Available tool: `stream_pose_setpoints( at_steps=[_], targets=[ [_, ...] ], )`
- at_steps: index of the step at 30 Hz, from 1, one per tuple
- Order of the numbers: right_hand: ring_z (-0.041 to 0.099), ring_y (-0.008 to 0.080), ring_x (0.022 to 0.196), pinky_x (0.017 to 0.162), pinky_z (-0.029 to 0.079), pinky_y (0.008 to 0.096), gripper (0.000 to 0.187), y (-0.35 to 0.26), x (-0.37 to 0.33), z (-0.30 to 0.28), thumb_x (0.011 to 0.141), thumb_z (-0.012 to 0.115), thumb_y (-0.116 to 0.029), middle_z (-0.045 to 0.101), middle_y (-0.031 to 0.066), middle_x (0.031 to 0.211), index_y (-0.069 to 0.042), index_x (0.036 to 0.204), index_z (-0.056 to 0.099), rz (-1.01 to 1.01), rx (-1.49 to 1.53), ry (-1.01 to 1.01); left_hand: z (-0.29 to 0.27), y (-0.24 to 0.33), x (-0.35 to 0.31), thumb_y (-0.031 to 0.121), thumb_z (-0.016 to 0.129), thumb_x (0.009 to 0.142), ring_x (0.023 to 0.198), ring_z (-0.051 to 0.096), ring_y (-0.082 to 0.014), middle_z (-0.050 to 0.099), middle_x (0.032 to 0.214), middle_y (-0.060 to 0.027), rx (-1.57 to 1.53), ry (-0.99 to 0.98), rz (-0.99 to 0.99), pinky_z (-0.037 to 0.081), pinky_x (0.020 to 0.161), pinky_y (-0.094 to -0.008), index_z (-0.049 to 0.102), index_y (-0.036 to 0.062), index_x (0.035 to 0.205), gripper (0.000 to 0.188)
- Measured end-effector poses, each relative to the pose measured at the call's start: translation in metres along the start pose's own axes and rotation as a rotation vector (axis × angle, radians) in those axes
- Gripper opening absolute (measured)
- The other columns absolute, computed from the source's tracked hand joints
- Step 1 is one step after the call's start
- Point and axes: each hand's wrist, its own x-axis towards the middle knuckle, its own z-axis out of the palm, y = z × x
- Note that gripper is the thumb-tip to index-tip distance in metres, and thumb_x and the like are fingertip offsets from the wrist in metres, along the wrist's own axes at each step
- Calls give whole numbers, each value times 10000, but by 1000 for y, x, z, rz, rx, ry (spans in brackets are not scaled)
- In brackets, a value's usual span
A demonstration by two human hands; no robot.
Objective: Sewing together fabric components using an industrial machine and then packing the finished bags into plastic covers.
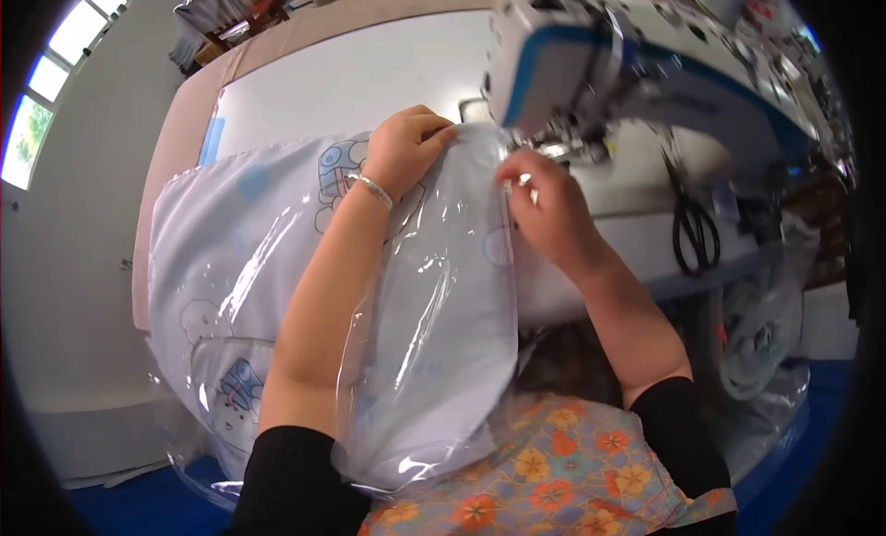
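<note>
A white cloth [231,190] printed with blue cartoon animals lies under clear plastic film [434,296], partly on the table and partly over my lap. One part is folded over into a long panel whose top end reaches the sewing machine's needle area [563,148]. My left hand [406,153] is on the fold left of the machine head, thumb and bent fingers closed on the plastic-covered cloth. Just in front of the presser foot, my right hand [546,199] pinches the panel's right edge. The fingertips there are partly hidden and slightly blurred.
The white and blue sewing machine [646,84] spans the back right. Black-handled scissors [692,227] lie on the table right of my right hand. Clear plastic [761,324] hangs at the right. The white tabletop [360,70] has a tan border.
</note>
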Motion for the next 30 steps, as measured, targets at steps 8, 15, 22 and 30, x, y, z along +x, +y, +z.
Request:
stream_pose_setpoints(
  at_steps=[8, 15, 22, 30],
  targets=[
    [649, 303, 1011, 879, 524, 368, 282, 6, 7, 9, 827, 688, -43, 674, 160, 1103, -22, 1105, 649, -1, -174, 154, 6, 30, 2, 249, 659, 886, 842, 665, -277, 696, 951, -93, -89, 154, 84, 521, 760, -355, 737, 36, 942, 234],
    [616, 330, 1109, 963, 488, 415, 275, 7, 1, 10, 798, 714, -56, 676, 133, 1166, -45, 1070, 675, -80, -203, 87, -4, 17, 4, 191, 649, 824, 910, 643, -301, 665, 934, -117, 369, 80, 250, 509, 821, -398, 650, 29, 826, 161],
    [626, 288, 1107, 923, 510, 374, 299, 9, -1, 4, 786, 693, 0, 667, 113, 1217, -60, 1079, 677, -88, -20, 27, -5, 12, 26, 134, 634, 832, 951, 644, -333, 667, 990, -128, 114, -94, -143, 504, 881, -404, 633, 35, 845, 100],
    [640, 172, 1077, 931, 522, 294, 356, 17, 10, 4, 893, 600, 53, 666, 87, 1193, -31, 1239, 601, 137, 437, -41, -14, -4, 38, 61, 631, 886, 928, 653, -235, 701, 1016, -100, 86, -104, -134, 508, 858, -336, 681, 87, 1086, 208]
  ],
)
